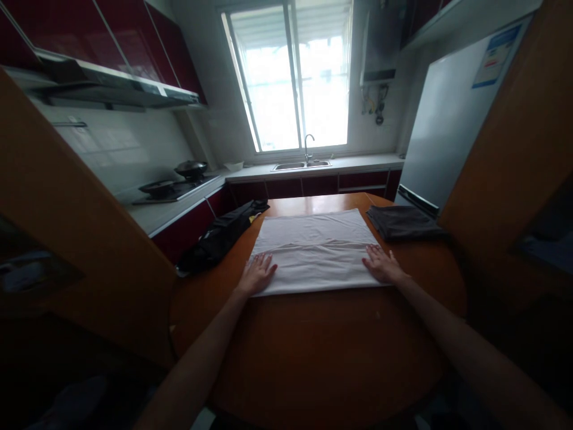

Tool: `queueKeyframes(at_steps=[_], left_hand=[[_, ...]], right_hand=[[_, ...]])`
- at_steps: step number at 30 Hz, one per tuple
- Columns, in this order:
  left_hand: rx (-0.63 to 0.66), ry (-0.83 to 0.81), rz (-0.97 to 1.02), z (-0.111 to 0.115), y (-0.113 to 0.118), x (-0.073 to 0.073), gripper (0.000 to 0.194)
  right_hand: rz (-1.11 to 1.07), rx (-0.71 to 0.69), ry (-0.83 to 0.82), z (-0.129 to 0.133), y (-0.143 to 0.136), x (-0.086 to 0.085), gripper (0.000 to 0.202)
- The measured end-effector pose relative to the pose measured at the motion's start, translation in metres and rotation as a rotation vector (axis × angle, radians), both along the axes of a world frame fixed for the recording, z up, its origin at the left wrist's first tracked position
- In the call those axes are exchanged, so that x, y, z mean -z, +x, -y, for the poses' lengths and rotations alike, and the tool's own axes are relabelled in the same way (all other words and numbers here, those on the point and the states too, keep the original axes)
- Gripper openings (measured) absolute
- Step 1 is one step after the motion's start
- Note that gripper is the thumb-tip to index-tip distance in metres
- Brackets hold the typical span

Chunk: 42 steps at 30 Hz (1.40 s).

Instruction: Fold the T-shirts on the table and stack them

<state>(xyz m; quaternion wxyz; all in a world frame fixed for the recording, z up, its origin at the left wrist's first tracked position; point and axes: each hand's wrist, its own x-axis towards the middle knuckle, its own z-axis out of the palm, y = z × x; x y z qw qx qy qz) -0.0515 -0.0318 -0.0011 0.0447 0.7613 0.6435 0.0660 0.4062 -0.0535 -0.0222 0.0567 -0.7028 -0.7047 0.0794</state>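
A white cloth garment (313, 251), folded into a broad rectangle, lies flat on the round wooden table (322, 358). One layer is turned over toward me, and its edge runs across the middle with small wrinkles. My left hand (258, 273) rests open on the cloth's near left corner, fingers stretched out. On the right edge, my right hand (382, 264) lies flat with its fingers spread. Neither hand grips the fabric. Which kind of garment it is, I cannot tell.
Dark folded cloth (403, 223) lies at the table's right. Black clothing (221, 236) is heaped along the left edge. Beyond stand a counter with a sink (290, 166), a stove with pans (156, 188) and a fridge (452, 125). Wooden panels flank both sides.
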Motion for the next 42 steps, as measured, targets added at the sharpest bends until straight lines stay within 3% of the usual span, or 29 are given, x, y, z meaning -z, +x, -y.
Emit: queueKeyframes(at_steps=[3, 8, 11, 14, 17, 21, 26, 37, 42], left_hand=[[-0.021, -0.004, -0.016, 0.000, 0.003, -0.007, 0.070], [0.143, 0.076, -0.009, 0.004, 0.064, -0.015, 0.064], [0.239, 0.102, 0.014, 0.010, 0.100, -0.008, 0.062], [0.273, 0.087, -0.019, 0.017, 0.116, 0.004, 0.061], [0.283, 0.078, -0.038, 0.023, 0.118, 0.008, 0.062], [0.316, 0.144, -0.017, 0.032, 0.122, 0.005, 0.061], [0.380, 0.068, -0.032, 0.041, 0.129, 0.005, 0.063], [0.382, 0.007, -0.068, 0.034, 0.123, 0.002, 0.065], [0.377, -0.026, -0.074, 0.034, 0.124, 0.001, 0.067]], right_hand=[[0.014, 0.029, -0.001, 0.000, -0.004, -0.006, 0.069], [-0.016, -0.043, 0.084, -0.006, -0.054, -0.024, 0.067], [-0.052, -0.080, 0.098, -0.008, -0.086, -0.025, 0.066], [-0.061, -0.101, 0.063, -0.008, -0.102, -0.016, 0.067], [-0.065, -0.106, 0.084, -0.006, -0.106, -0.011, 0.065], [-0.078, -0.179, 0.229, 0.002, -0.114, -0.011, 0.063], [-0.041, -0.304, 0.127, 0.008, -0.125, -0.006, 0.061], [-0.080, -0.200, 0.120, 0.005, -0.117, -0.012, 0.062], [-0.083, -0.092, 0.023, 0.001, -0.104, -0.014, 0.068]])
